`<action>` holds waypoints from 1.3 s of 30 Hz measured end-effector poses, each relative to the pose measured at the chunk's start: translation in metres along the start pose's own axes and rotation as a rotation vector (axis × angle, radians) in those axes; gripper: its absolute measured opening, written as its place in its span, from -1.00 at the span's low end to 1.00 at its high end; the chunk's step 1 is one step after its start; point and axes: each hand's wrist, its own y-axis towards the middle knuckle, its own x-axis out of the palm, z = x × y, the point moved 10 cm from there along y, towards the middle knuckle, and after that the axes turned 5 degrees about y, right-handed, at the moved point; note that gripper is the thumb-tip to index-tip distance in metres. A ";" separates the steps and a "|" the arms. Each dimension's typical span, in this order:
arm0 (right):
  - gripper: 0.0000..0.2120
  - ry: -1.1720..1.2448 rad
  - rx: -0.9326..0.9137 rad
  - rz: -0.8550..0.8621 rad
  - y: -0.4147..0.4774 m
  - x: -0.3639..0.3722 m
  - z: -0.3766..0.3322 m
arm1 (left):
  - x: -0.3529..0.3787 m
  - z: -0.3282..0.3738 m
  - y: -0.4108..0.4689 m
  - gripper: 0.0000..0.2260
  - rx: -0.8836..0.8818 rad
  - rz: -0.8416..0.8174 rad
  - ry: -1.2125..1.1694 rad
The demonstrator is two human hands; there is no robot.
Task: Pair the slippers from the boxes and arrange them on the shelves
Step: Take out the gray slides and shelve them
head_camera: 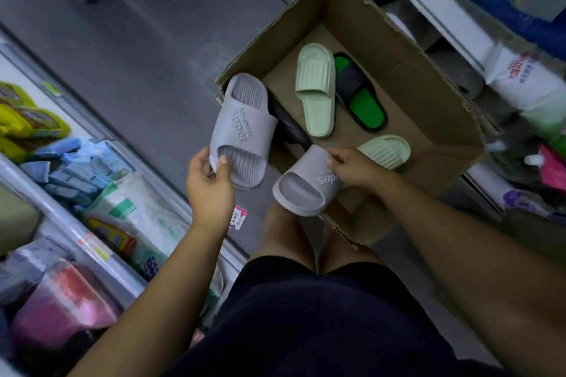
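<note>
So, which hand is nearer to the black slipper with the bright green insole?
Right. The right hand is over the box, on the near side of the black slipper; the left hand is farther away, beyond the box's left wall.

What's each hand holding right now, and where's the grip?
Left hand: upper grey slipper, pinched at the edge of its near end, thumb on the footbed. Right hand: lower grey slipper, grip on the strap.

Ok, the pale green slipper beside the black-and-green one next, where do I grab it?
Pinch its heel end, coming from above on the near side. The pale green slipper lies sole down, heel toward you and free; the black-and-green slipper crowds its right edge.
</note>
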 end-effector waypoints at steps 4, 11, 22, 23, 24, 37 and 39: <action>-0.55 0.038 0.038 0.098 -0.013 0.006 0.010 | 0.004 -0.006 -0.009 -0.80 -0.037 -0.042 0.000; -0.17 0.324 0.101 0.285 -0.066 0.028 0.033 | 0.019 0.001 -0.014 -0.68 -0.064 -0.117 0.005; -0.82 1.315 0.508 0.247 -0.093 0.122 0.038 | 0.035 0.034 -0.011 -0.68 0.054 -0.375 0.162; -0.89 1.354 0.493 0.285 -0.094 0.120 0.039 | 0.038 0.037 -0.012 -0.63 0.057 -0.409 0.172; -0.91 1.398 0.480 0.321 -0.096 0.119 0.042 | 0.040 0.039 -0.013 -0.59 0.057 -0.444 0.171; -0.61 1.829 -0.075 0.646 -0.228 0.077 0.100 | 0.102 0.057 -0.123 -0.43 -0.019 -0.836 0.080; -0.58 1.809 -0.174 0.727 -0.263 0.067 0.114 | 0.114 0.055 -0.160 -0.42 -0.049 -0.905 0.034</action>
